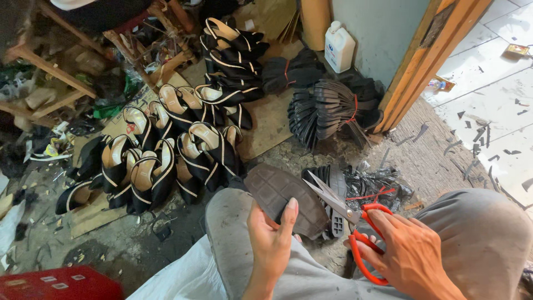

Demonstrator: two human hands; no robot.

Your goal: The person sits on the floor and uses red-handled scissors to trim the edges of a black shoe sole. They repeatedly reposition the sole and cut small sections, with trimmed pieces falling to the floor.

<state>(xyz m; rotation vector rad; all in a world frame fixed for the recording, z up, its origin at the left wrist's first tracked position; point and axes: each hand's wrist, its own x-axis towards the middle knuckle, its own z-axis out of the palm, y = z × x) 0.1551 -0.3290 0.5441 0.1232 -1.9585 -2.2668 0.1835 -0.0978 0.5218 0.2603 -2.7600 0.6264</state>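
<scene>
Knees (477, 233) in grey trousers fill the near edge, the person seated low over a dirty floor (166, 244). Landmark: the dark rubber sole (280, 194), held over the left knee. Left hand (272, 239) grips the sole from below, thumb pressed up its tread face, fingers wrapped behind; tread pattern faces the camera. Right hand (408, 253) sits just right of the sole, fingers through the red loops of scissors (344, 214); blades stand open, tips pointing up-left, lower blade touching or just at the sole's right edge — cannot tell which. Beyond the sole, up-left: a big heap of black sandals (166, 161) with tan insoles and pale trim, lying on flattened cardboard (272, 122). A taller stack of the same sandals (233, 50) farther back from the sole. Up-right of the sole: bundles of black straps (327, 108) tied with red string, fanned out against a wooden door frame (427, 61). Just right of the sole, behind the scissors: crumpled black plastic (377, 186) with red string on it. Far behind the sole, a white plastic jug (338, 47) against the grey wall. Right of the door frame, white tiles (494, 100) scattered with black offcuts. Far left of the sole: wooden stool legs (50, 66) and litter. Below-left of the sole, at the frame edge, a red crate (55, 284).
</scene>
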